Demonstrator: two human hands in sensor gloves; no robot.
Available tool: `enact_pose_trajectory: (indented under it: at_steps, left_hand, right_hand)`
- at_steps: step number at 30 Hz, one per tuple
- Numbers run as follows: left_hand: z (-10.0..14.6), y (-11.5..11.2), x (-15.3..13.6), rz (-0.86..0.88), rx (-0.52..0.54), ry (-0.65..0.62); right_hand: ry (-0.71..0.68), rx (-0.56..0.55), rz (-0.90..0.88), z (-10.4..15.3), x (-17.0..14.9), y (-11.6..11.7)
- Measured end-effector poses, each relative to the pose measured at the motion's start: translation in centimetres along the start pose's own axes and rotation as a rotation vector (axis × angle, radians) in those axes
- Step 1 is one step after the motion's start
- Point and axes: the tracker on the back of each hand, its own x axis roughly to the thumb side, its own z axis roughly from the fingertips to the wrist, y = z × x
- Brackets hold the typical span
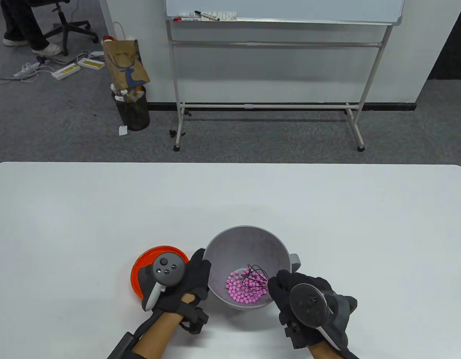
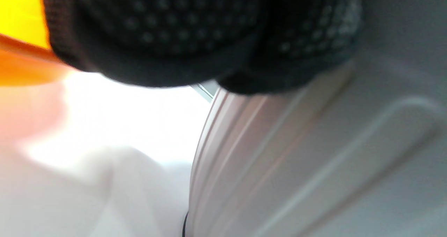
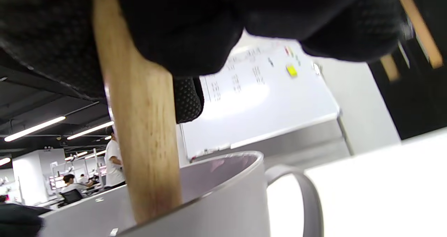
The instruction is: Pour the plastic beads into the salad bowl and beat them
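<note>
A grey salad bowl [image 1: 249, 243] with a side handle [image 1: 296, 260] stands near the table's front edge. Pink plastic beads [image 1: 242, 290] lie in its bottom. The black wire head of a whisk [image 1: 255, 278] rests among the beads. My right hand [image 1: 290, 291] grips the whisk's wooden handle [image 3: 139, 125] at the bowl's near right rim. My left hand [image 1: 195, 275] presses against the bowl's left outer wall [image 2: 279, 160], fingers curved round it. An orange bowl [image 1: 148, 258] sits just left of that hand, partly hidden by the tracker.
The white table [image 1: 230, 202] stretches wide beyond the bowl. Behind the table stand a whiteboard frame [image 1: 268, 104], a black waste bin [image 1: 132, 108] and a paper bag [image 1: 125, 63] on the carpet.
</note>
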Motion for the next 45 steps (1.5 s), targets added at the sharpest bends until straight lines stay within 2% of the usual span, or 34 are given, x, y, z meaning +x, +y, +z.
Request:
enact_pose_trajectory:
  at_steps: [3, 6, 8, 16, 23, 26, 27, 31, 37, 39, 45]
  left_hand:
    - [0.0, 0.0, 0.0, 0.0, 0.003, 0.0]
    - [0.0, 0.0, 0.0, 0.001, 0.007, -0.001]
    - [0.0, 0.0, 0.0, 0.001, 0.007, -0.002]
    - [0.0, 0.0, -0.1, -0.001, 0.009, -0.004]
    - [0.0, -0.1, 0.0, -0.001, 0.017, -0.004]
    - [0.0, -0.1, 0.0, -0.004, 0.018, -0.004]
    - [0.0, -0.1, 0.0, -0.004, 0.021, -0.003]
    - [0.1, -0.1, 0.0, -0.003, 0.015, -0.002]
    - [0.1, -0.1, -0.1, -0.007, 0.026, -0.007]
    - [0.1, -0.1, -0.1, -0.006, 0.026, -0.006]
    - [0.1, -0.1, -0.1, -0.006, 0.021, -0.006]
  right_hand:
    - [0.041, 0.07, -0.118, -0.4, -0.9, 0.7]
    - [0.061, 0.052, -0.155, -0.5, -1.4, 1.6]
    - [0.074, 0.002, -0.184, -0.4, -1.4, 2.2]
    - [0.024, -0.153, 0.044, -0.2, -0.9, 2.2]
    - [-0.009, -0.17, 0.159, 0.2, -0.4, 1.0]
    - [-0.027, -0.138, 0.177, 0.4, 0.2, 0.5]
    - [-0.028, -0.097, 0.164, 0.5, 0.4, 0.3]
    - [0.009, -0.002, 0.029, 0.3, 0.1, 0.1]
    - [0.092, 0.02, -0.145, -0.1, -1.4, 2.1]
    - [0.104, -0.041, -0.151, -0.2, -1.6, 2.2]
    - [0.066, -0.126, 0.001, -0.1, -1.6, 2.3]
